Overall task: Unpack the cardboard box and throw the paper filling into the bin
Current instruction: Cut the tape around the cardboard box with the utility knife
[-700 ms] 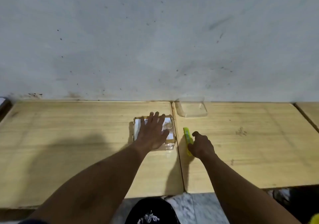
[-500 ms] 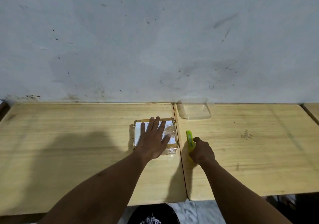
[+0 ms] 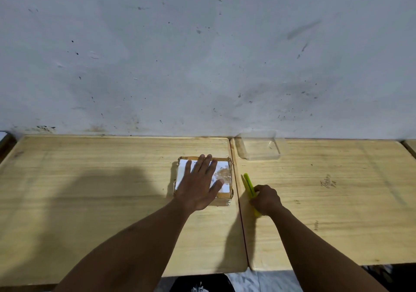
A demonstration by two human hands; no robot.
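— Yellow cutter (image 3: 249, 188) on the right table (image 3: 337, 213)?
— Yes, right hand (image 3: 266, 199) closed around it. Left hand (image 3: 199, 188) lies flat, fingers spread, on the taped box (image 3: 225, 174).
— Farther back?
— Clear tray (image 3: 258, 148), seemingly empty, by the wall.

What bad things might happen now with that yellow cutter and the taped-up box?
The right hand grips the yellow cutter beside the box, and the left hand lies flat on top. If the blade slips while slicing the tape, it might nick those fingers. A deep cut might also damage whatever is inside, which cannot be seen. The box sits near the gap between the two tables, so it may shift there.
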